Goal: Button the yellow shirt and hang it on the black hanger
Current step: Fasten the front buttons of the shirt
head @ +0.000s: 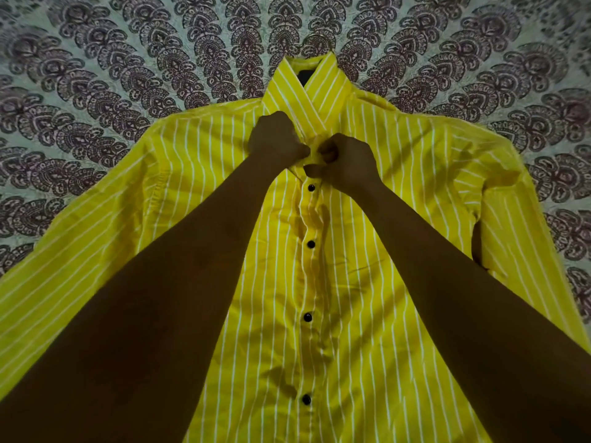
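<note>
A yellow shirt (367, 251) with thin white stripes lies flat, front up, collar pointing away from me. Several black buttons (310, 244) run down its placket and look fastened. My left hand (276, 139) and my right hand (347, 161) meet just below the collar (303, 91), each pinching the placket fabric at the top of the row. Whatever button lies between my fingers is hidden. No black hanger is in view.
The shirt rests on a bedsheet (96, 75) printed with dark paisley fans on a pale ground. Both sleeves spread out to the sides, the right one (511, 219) folded back on itself.
</note>
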`<state>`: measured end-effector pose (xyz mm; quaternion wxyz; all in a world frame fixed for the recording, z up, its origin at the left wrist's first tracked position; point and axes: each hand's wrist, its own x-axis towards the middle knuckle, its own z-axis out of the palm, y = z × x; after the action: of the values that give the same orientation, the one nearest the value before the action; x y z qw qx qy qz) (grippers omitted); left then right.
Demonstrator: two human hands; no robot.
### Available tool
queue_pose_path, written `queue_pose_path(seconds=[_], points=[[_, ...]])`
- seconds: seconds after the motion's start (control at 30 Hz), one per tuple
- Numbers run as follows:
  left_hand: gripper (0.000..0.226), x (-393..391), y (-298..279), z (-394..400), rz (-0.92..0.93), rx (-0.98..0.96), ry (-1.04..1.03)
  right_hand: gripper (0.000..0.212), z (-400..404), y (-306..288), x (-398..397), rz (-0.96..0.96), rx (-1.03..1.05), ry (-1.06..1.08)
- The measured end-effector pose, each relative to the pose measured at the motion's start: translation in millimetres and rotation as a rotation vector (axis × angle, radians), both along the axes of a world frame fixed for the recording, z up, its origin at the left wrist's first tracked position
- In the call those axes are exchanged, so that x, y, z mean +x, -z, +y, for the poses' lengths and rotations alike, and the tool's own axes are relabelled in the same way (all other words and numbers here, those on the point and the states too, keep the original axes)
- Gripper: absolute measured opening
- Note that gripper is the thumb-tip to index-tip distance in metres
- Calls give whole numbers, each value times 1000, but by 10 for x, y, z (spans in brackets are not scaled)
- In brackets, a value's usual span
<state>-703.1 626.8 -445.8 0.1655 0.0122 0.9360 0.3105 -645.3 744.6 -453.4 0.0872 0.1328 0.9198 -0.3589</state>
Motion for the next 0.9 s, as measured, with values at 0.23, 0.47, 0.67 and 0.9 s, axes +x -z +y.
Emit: queue_pose_path(seconds=[0.23,0.47,0.67,0.9], points=[[15,-38,20,-273,96,406,-347,45,-123,-51,-90,38,138,34],[17,-6,49,-259,116,362,-356,29,-335,-236,-273,-19,488,-250],[21,-4,7,-271,44,476,-462,25,-347,-309,-346,30,468,-221],[24,49,-100,-102,127,486,-456,26,-81,-93,-15,139,-1004,533]])
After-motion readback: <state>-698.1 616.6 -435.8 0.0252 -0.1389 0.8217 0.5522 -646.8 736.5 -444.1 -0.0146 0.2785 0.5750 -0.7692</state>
